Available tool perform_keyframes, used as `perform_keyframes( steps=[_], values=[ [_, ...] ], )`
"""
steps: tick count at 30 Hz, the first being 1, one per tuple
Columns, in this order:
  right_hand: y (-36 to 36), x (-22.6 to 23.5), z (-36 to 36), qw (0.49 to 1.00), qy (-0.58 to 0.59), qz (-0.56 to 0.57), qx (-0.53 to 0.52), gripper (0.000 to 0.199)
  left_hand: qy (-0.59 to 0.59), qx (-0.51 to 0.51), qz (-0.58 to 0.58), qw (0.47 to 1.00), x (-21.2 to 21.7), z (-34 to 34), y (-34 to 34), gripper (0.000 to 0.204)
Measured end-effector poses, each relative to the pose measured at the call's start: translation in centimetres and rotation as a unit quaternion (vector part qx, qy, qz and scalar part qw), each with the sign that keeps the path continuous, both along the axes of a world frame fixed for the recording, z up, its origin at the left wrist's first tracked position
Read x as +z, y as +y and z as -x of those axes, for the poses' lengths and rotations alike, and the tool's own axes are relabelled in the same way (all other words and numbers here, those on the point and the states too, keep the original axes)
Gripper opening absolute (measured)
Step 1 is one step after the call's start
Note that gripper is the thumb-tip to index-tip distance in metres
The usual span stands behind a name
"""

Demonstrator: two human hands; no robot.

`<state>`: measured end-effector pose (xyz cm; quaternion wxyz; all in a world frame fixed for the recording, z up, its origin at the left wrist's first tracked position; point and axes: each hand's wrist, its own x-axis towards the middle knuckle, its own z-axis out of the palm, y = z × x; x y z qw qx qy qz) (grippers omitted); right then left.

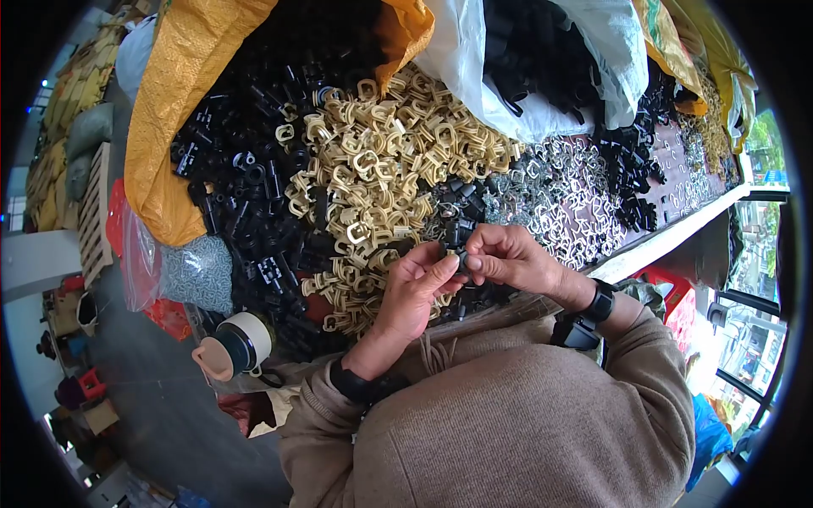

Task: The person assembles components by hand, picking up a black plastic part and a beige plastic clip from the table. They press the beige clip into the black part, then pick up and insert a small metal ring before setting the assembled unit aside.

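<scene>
Both my hands meet over the near edge of the table, pinched around a small dark part [461, 262]. The fingers cover most of it, so its exact kind cannot be made out. Thumb and fingertips of my left hand [411, 288] close on it from the left. My right hand [515, 261] grips it from the other side with thumb and forefinger. Just beyond lies a large heap of cream plastic clips [381, 161]. Black plastic fittings [271, 186] are piled to its left, and shiny bent metal clips [576, 203] spread to the right.
An orange woven sack [174, 127] and a white sack [457, 68] with black parts stand across the far side. At the left edge are a clear bag of small metal pieces [196, 275] and a lidded cup [241, 343]. A pallet [95, 212] stands farther left.
</scene>
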<state>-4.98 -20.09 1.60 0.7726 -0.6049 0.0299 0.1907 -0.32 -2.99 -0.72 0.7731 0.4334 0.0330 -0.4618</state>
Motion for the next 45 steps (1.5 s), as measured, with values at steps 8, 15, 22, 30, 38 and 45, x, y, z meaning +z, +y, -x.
perform_keyframes(
  steps=[8,15,22,30,38,45],
  values=[
    [0.18,-0.58,0.25,0.995,-0.057,0.081,0.010,0.021,0.003,0.006,0.006,1.000,-0.01,-0.03,0.04,0.022],
    [0.28,-0.68,0.33,0.983,-0.099,0.157,-0.008,0.018,0.002,0.006,0.005,1.000,-0.31,-0.02,0.14,0.022],
    [0.73,-0.41,0.34,0.973,-0.109,0.189,-0.081,0.019,0.008,0.005,0.009,1.000,-0.46,-0.05,0.08,0.022],
    [0.80,-0.29,0.11,0.942,-0.207,0.255,-0.074,0.022,0.016,0.005,0.016,1.000,-0.37,-0.08,0.11,0.022],
    [0.77,-0.62,0.05,0.922,-0.255,0.283,-0.068,0.022,0.013,0.001,0.014,1.000,-0.39,-0.08,0.13,0.022],
    [0.74,-0.90,0.07,0.909,-0.282,0.297,-0.071,0.023,0.018,-0.002,0.023,1.000,-0.33,-0.08,0.07,0.023]
  ],
)
